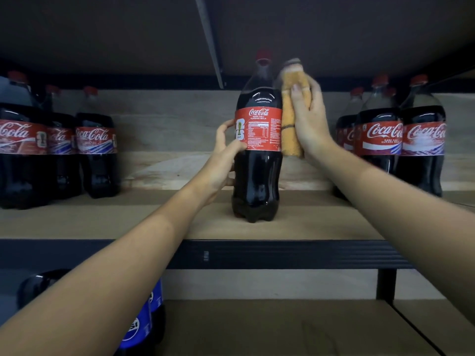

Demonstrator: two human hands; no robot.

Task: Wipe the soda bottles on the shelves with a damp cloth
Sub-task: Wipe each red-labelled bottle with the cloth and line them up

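A cola bottle (257, 140) stands upright near the front edge of the wooden shelf (180, 222), the left hand (226, 147) gripping its label side while the right hand (308, 116) clasps an orange cloth (290, 124) against its right flank.

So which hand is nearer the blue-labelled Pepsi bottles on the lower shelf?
Left. The left hand grips the Coca-Cola bottle on the Pepsi bottles' side; the right hand, pressing the orange cloth, is farther right.

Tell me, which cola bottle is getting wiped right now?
The lone Coca-Cola bottle mid-shelf: the left hand steadies it, the right hand presses the orange cloth against it. Others stand untouched.
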